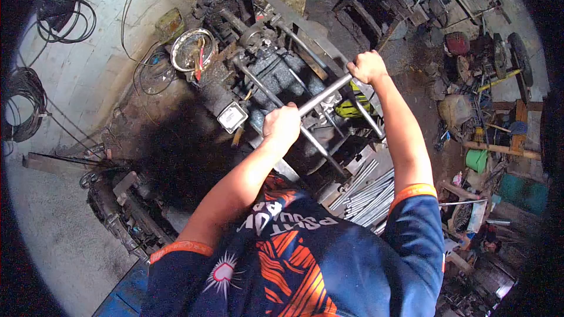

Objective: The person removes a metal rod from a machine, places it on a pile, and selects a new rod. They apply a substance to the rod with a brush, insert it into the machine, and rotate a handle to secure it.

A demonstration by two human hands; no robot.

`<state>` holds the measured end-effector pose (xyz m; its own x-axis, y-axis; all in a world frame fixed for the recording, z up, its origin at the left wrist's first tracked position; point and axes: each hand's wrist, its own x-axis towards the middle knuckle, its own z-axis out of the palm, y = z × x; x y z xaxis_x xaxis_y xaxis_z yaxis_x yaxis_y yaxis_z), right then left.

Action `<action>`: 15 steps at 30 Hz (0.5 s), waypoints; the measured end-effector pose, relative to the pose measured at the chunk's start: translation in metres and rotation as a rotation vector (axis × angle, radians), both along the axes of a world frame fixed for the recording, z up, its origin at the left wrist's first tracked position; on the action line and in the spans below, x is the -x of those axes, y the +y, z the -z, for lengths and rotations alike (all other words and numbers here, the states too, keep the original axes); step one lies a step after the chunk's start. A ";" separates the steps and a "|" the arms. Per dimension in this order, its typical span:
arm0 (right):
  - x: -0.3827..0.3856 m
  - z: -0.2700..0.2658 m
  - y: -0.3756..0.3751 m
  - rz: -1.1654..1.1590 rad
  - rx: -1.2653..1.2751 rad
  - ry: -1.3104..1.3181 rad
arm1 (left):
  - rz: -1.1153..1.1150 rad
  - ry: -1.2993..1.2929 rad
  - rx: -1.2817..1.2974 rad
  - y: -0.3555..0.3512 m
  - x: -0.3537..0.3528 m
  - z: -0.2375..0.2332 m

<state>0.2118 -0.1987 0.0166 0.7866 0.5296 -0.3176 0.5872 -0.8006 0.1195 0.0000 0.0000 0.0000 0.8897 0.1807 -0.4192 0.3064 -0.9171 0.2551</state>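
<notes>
My left hand [281, 123] and my right hand [368, 67] are both closed around a smooth metal bar [324, 95], one near each end. The bar slants across the parallel rails [317, 144] of a dark, greasy machine [267, 41] in front of me. Grey speckled material [276, 76] covers part of the machine bed. Close to my left hand is a small white-faced square piece [233, 117]. Below my right hand, a yellow-green object [355, 103] shows between the rails. What touches the bar inside my fists is hidden.
Several loose metal rods [370, 199] lie in a pile close to my body. A round basin [194, 50] with a red-handled tool stands left of the machine. Cables [26, 103] hang on the left wall. A green bucket [476, 160] and clutter line the right side.
</notes>
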 end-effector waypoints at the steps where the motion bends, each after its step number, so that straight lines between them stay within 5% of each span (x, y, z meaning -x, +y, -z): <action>1: 0.003 -0.001 -0.004 0.060 -0.001 0.024 | 0.065 -0.043 0.009 0.005 -0.003 0.001; 11: 0.036 0.005 -0.012 0.315 -0.077 0.039 | 0.263 -0.113 -0.013 0.033 -0.023 0.002; 13: 0.046 0.016 -0.013 0.354 -0.217 -0.188 | 0.292 -0.120 -0.011 0.040 -0.024 0.011; 15: 0.063 0.036 -0.010 0.480 -0.609 -0.390 | 0.328 0.220 0.619 0.055 -0.030 0.032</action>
